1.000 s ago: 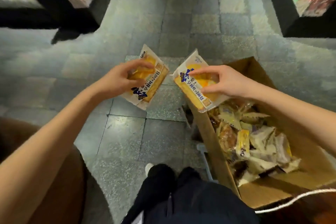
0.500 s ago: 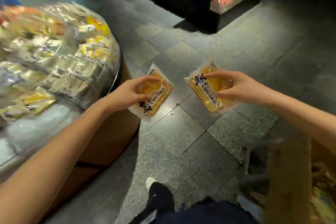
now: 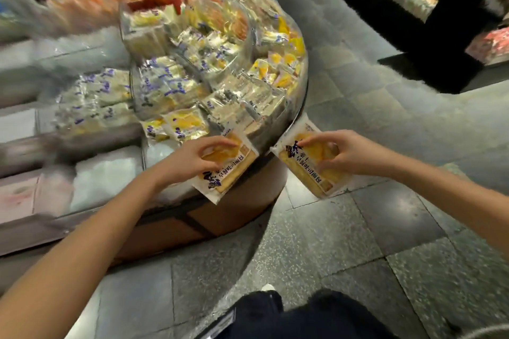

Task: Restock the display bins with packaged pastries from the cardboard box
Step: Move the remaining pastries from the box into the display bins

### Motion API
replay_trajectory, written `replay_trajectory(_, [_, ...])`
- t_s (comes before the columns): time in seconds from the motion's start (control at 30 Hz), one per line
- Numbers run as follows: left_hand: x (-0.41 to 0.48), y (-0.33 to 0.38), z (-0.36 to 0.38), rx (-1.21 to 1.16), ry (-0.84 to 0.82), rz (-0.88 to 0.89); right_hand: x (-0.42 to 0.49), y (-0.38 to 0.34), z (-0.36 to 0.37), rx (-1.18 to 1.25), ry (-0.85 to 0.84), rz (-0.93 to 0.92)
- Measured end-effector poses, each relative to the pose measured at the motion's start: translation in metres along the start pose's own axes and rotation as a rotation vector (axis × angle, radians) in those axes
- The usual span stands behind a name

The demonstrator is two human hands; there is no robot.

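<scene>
I see the display (image 3: 301,102) ahead on my left, with packets (image 3: 176,85) in its bins. My left hand (image 3: 192,162) holds the left packet (image 3: 234,173) over the display's near edge. My right hand (image 3: 344,154) holds the right packet (image 3: 305,170) just right of the rim, above the floor (image 3: 358,242). A shelf (image 3: 451,22) stands behind, far right. My legs (image 3: 303,316) are below, nearest me.

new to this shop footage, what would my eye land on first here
The eye lands mid-frame on two matching yellow pastry packets: the left hand pinches the left packet over the near edge of the round display bin, and the right hand holds the right packet over the tiled floor beside it. Behind them the bin is heaped with wrapped pastries in clear compartments.
</scene>
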State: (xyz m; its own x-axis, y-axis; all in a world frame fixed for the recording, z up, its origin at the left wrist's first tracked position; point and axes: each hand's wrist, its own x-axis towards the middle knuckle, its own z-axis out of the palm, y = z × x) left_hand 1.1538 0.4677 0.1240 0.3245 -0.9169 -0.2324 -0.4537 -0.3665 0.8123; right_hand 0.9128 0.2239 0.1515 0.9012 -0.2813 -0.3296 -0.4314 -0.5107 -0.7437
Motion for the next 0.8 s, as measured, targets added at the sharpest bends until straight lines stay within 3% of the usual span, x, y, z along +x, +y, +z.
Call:
replay_trajectory(0.47, [-0.029, -0.146, -0.093, -0.017, 0.23, -0.272, 0.2, -0.071, 0.067, -0.26, -0.347, -0.23])
replay_trajectory(0.67, [0.016, -0.19, -0.138, -0.057, 0.121, -0.363, 0.284, -0.081, 0.079, -0.416, -0.476, -0.299])
replay_trajectory(0.8, [0.055, -0.212, -0.159, 0.076, -0.031, -0.416, 0.326, -0.082, 0.092, -0.493, -0.561, -0.365])
